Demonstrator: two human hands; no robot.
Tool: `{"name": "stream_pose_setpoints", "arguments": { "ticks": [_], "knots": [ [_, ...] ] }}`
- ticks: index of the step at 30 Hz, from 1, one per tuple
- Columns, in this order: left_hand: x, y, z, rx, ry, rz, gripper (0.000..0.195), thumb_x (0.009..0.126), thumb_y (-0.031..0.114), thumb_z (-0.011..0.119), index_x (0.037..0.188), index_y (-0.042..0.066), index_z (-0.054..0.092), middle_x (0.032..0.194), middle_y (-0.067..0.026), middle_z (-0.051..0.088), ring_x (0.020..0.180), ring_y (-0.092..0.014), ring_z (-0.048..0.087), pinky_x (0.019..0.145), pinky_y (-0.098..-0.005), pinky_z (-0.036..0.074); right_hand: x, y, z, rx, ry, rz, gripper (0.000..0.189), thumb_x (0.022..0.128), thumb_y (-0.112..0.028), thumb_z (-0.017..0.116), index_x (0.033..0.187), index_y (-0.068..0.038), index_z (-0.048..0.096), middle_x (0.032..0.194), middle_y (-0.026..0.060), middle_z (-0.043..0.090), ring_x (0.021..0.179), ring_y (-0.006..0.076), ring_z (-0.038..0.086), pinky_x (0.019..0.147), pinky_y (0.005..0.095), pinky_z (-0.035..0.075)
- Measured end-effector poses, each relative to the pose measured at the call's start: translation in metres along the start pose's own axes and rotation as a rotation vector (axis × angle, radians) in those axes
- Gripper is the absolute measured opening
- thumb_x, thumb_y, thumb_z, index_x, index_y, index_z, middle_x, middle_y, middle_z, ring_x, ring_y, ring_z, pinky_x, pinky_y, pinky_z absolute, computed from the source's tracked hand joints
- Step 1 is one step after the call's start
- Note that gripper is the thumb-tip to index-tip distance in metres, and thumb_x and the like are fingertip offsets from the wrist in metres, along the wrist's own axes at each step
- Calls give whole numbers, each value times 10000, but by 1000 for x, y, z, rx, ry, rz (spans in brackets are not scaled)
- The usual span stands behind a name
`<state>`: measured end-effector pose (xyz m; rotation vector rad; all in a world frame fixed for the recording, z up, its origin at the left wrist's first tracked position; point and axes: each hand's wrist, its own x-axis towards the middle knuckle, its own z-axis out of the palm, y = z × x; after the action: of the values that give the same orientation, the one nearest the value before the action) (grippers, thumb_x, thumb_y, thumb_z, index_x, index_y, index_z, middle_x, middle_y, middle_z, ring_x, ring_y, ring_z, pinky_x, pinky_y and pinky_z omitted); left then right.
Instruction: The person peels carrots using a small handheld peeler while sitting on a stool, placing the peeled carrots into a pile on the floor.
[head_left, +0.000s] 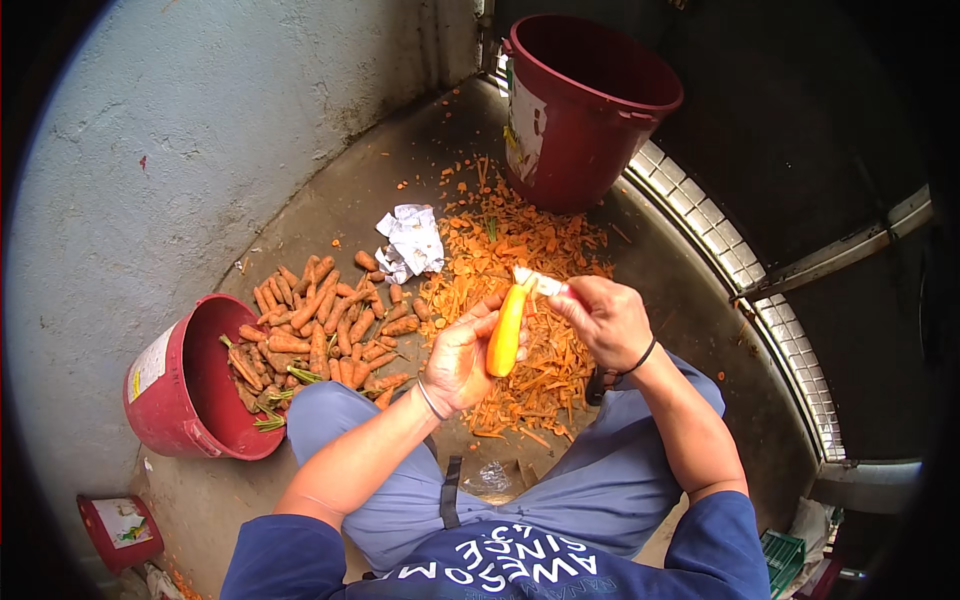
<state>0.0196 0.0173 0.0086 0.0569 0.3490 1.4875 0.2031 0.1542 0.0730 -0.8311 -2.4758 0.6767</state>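
My left hand (459, 360) grips a peeled carrot (506, 334), bright yellow-orange and smooth, with its thick end towards me. At the carrot's far end, my right hand (613, 324) pinches a small pale peeling tool (547, 285); its exact shape is partly hidden by the fingers. Tool and carrot touch or nearly touch there. Under both hands spreads a heap of orange carrot peelings (487, 251) with cut ends among them. Unpeeled carrots (330, 315), still dirt-brown, lie in a pile to the left, some with green stem stubs.
A red tub (206, 375) lies tipped at the left, carrots spilling from its mouth. Another red tub (570, 142) stands upright beyond the peelings. Crumpled white paper (412, 244) rests between the piles. A grey wall (187, 135) bounds the left; a small red bucket (120, 532) sits lower left.
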Motion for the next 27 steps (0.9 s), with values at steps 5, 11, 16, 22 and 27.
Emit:
{"name": "stream_pose_setpoints", "arguments": {
  "ticks": [5,11,16,22,27],
  "knots": [
    [3,0,-6,-11,43,-38,391,1034,203,533,1400,67,516,1139,-129,648,980,-252,589,810,-387,499,4,14,4,108,61,226,328,1027,-319,627,950,-4,677,677,107,590,606,216,586,567,356,458],
    [5,-3,-13,7,156,-60,347,1081,250,463,1351,50,548,1088,-94,653,868,-206,602,713,-349,503,4,29,7,1043,-191,496,408,1077,-421,521,1130,-36,647,753,45,661,517,101,617,450,239,473],
    [5,-4,-11,16,206,-72,364,1071,332,487,1308,69,577,1008,-74,631,860,-199,567,682,-336,471,4,32,8,993,-175,525,370,1077,-391,535,1086,-36,639,736,47,644,548,115,635,479,249,495],
    [3,-5,-6,45,226,-49,348,1053,281,484,1295,53,584,1030,-73,642,863,-212,573,704,-350,474,3,13,11,748,-404,533,311,1096,-324,515,982,-55,621,667,-7,567,542,82,550,493,252,462],
    [5,-8,-12,3,151,-58,346,1015,216,480,1294,38,583,1071,-85,652,899,-235,588,746,-371,481,-2,-3,22,367,-396,242,383,1089,-339,525,863,-40,605,627,11,572,545,100,526,513,305,438]
  ]
}}
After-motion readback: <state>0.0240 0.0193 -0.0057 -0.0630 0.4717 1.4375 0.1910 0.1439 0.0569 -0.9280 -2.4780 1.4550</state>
